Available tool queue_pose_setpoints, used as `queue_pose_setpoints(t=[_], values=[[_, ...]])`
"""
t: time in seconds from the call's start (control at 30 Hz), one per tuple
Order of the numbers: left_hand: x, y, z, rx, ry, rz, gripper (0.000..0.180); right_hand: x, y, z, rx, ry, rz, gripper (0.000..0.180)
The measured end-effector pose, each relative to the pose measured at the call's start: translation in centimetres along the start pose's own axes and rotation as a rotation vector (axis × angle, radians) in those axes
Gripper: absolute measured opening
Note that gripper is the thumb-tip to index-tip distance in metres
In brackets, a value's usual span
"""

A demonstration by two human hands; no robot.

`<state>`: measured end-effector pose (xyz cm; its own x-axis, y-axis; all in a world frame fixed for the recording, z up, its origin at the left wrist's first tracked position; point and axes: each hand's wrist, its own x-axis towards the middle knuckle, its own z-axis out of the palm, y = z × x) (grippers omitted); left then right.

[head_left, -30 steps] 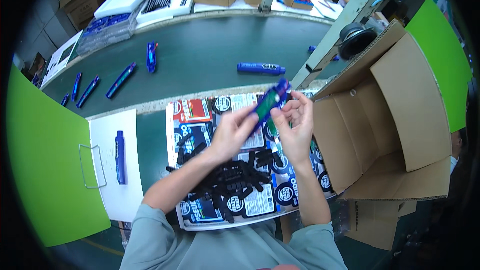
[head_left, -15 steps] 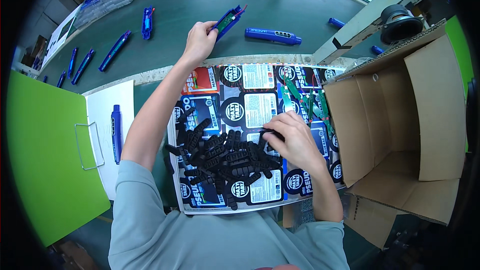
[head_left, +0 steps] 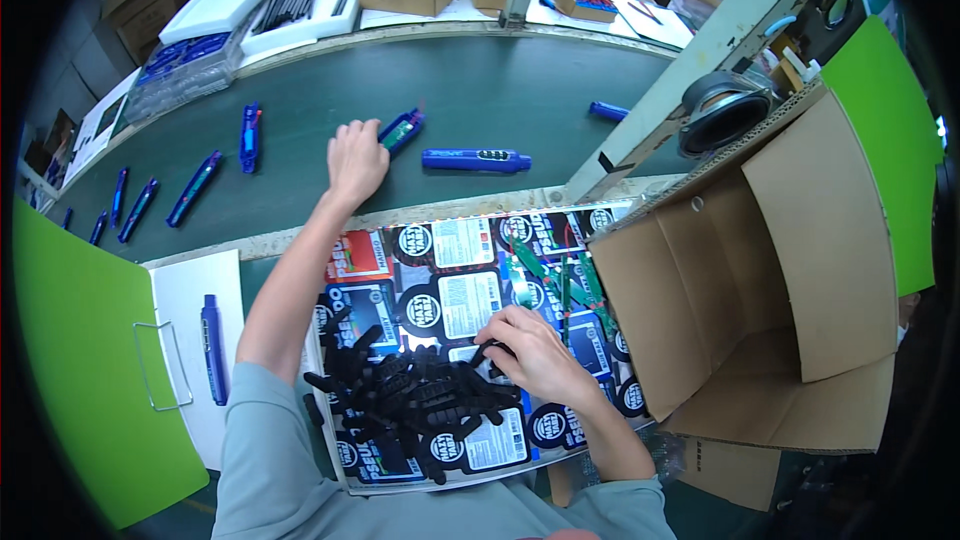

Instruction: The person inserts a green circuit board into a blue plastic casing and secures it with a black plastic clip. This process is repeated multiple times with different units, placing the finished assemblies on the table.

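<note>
My left hand (head_left: 357,162) reaches over the green belt, its fingers closed at the near end of an open blue tube casing (head_left: 403,130) that has a green circuit board inside. My fingers partly hide this casing. Beside it on the belt lies a closed blue tube (head_left: 476,160) with a dark oval panel. My right hand (head_left: 540,358) is over the printed sheet (head_left: 470,295), its thumb and fingers pinching a small black plastic strip (head_left: 494,348), mostly covered. Just left of it is a heap of similar black strips (head_left: 420,390). Green circuit boards (head_left: 545,275) lie beyond the right hand.
An open cardboard box (head_left: 735,310) stands at the right, below a metal post (head_left: 690,80) and a round speaker (head_left: 725,110). Several blue casings (head_left: 193,188) lie along the belt's left. A green board (head_left: 95,360) and another blue tube (head_left: 213,350) are at left.
The view has tilted up, showing more of the far tables. My left hand has turned back-upward and the open casing sits lower and flatter. My right hand stays by the heap, pinching.
</note>
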<state>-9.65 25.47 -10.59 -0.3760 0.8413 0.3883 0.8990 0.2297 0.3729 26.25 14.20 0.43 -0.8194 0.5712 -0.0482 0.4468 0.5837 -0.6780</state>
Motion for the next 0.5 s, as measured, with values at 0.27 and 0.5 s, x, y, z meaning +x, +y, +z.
queue_pose_setpoints(t=[0.27,0.5], values=[[-0.6,8.4,-0.2,-0.286,-0.057,0.462,0.035,-0.2,-0.2,-2.1,0.198,0.338,0.111,0.016],[-1.1,10.0,-0.7,-0.465,-0.239,0.308,0.032,-0.7,1.8,-2.0,0.548,0.629,0.219,0.017]])
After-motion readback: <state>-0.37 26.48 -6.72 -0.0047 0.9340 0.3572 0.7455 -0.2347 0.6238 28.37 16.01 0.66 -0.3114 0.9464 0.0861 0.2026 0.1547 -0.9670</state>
